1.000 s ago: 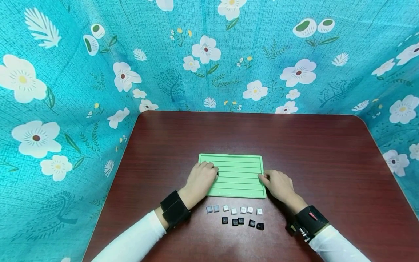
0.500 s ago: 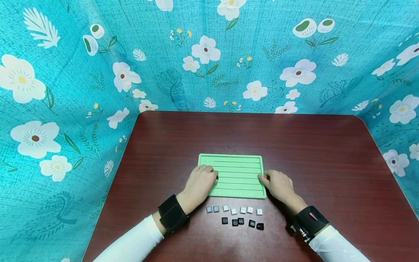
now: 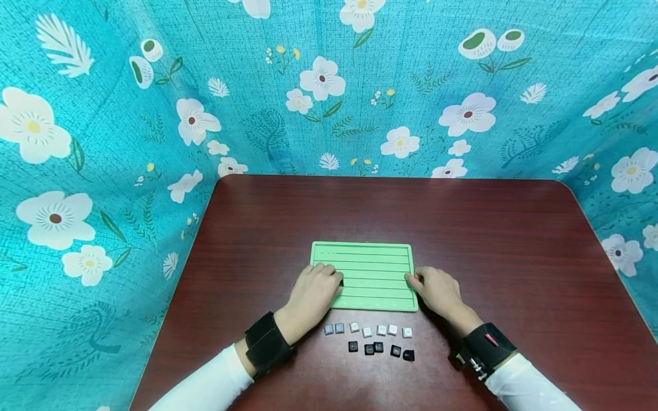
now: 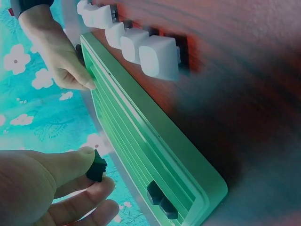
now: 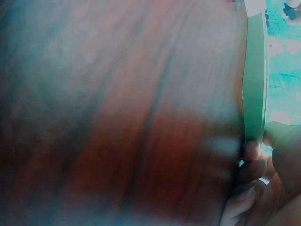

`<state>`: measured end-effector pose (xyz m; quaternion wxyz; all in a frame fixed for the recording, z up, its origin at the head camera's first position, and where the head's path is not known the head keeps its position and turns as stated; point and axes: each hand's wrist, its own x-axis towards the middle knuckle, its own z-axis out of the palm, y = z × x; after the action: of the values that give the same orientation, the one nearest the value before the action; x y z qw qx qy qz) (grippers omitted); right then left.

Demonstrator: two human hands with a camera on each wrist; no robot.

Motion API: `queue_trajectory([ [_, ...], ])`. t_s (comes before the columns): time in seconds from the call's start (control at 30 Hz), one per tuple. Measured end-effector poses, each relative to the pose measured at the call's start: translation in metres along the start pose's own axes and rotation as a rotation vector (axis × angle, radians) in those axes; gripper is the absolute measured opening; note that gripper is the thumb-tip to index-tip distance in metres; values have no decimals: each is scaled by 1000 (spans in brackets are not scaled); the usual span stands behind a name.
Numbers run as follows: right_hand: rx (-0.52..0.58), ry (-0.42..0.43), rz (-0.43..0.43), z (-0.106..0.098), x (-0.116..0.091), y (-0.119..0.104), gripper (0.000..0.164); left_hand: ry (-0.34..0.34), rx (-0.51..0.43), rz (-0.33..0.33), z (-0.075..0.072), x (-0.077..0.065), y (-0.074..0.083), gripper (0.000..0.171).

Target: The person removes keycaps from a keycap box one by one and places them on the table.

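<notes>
My left hand [image 3: 313, 292] is over the left part of a ridged green tray [image 3: 377, 275]. Between thumb and fingers it pinches a black keycap [image 4: 96, 167], held above the tray in the left wrist view. Two more black keycaps [image 4: 154, 193] lie inside the tray near one end, hidden behind my hand in the head view. At the tray's right edge, my right hand [image 3: 439, 290] grips the rim, thumb on top and fingers curled at the side. The right wrist view shows these fingers [image 5: 253, 150] against the tray's wall [image 5: 254, 80].
On the dark red table [image 3: 514, 245], a row of white and grey keycaps [image 3: 381, 330] lies in front of the tray. Closer to me is a row of several black keycaps [image 3: 378, 346]. A blue flowered cloth [image 3: 288, 114] hangs behind the table.
My left hand has shifted slightly toward me along the tray's left side, still pinching the black keycap. The right hand and the loose keycaps have stayed where they were.
</notes>
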<state>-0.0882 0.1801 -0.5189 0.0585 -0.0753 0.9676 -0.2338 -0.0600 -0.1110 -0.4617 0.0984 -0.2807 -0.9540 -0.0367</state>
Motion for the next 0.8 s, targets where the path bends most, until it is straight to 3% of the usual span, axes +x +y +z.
queue_trajectory([
  [0.8,14,5,-19,-2,-1,-1,42,61,-46,35,-7,-14,7,13],
])
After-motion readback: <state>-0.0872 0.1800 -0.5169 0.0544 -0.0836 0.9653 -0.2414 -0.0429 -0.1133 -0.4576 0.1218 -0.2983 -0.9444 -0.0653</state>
